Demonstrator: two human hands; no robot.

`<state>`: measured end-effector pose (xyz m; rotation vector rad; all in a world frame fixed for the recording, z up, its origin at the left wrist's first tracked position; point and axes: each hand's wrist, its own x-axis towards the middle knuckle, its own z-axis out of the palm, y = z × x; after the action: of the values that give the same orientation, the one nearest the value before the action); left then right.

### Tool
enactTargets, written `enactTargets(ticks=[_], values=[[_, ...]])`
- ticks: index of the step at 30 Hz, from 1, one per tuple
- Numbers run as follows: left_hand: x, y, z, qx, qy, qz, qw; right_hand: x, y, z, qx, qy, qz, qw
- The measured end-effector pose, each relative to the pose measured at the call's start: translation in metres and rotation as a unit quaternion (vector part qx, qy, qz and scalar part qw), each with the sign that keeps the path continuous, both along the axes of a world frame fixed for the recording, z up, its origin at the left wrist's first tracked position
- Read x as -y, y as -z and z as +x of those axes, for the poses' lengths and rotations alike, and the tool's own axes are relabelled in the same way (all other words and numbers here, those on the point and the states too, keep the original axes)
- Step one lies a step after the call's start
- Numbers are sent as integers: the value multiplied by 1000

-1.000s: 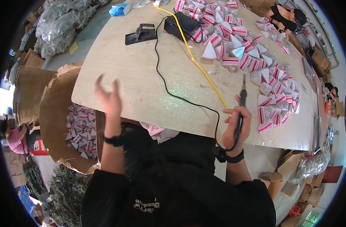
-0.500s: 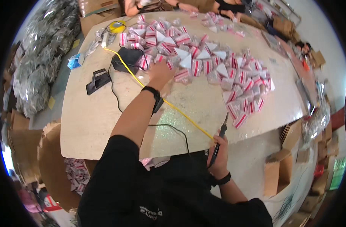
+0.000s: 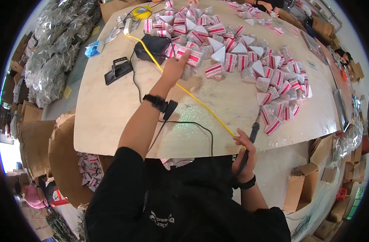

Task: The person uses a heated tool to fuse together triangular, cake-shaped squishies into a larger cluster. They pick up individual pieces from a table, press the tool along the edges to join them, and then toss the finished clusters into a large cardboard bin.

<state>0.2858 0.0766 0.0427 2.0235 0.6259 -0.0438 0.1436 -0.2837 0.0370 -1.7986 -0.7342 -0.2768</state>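
Observation:
My left hand [image 3: 175,68], with a dark band on its wrist, is closed on a small clear packet with a pink-and-white label [image 3: 189,57] at the near left edge of the packet pile [image 3: 233,48]. More than one packet may be in the grip; I cannot tell. In my right hand [image 3: 246,157], at the near table edge, is a soldering iron [image 3: 254,131] with a black handle, its thin tip pointing up and away toward the pile. A black boxy unit [image 3: 152,48] lies just left of my left hand, and a black iron stand [image 3: 119,70] sits further left.
A yellow cord [image 3: 200,104] crosses the table from a white power strip [image 3: 127,28] to my right hand. Black cords [image 3: 192,124] curl nearby. A cardboard box [image 3: 63,161] holding similar packets stands below left. Other people's hands [image 3: 265,6] are at the far edge.
My left hand has come up from the pile with the packet now showing in its fingers. The view has shifted, and my right hand still holds the iron, its fingers looser.

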Motion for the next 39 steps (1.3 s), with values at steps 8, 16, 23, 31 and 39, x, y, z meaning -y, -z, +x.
enactTargets(ticks=[8,16,23,31,39], values=[[48,12,-155,286,21,-601,746,-88,-50,11,63,-106,42,991],[89,14,-235,246,-62,-642,724,-145,-42,-26,-20,-177,37,983],[64,35,-268,277,-66,-747,601,-146,-32,-38,82,-121,74,987],[78,-10,-276,331,-205,-734,557,-151,-21,-66,169,-132,22,977],[88,-22,-274,320,-276,-670,611,-155,-13,-66,195,-143,30,970]])
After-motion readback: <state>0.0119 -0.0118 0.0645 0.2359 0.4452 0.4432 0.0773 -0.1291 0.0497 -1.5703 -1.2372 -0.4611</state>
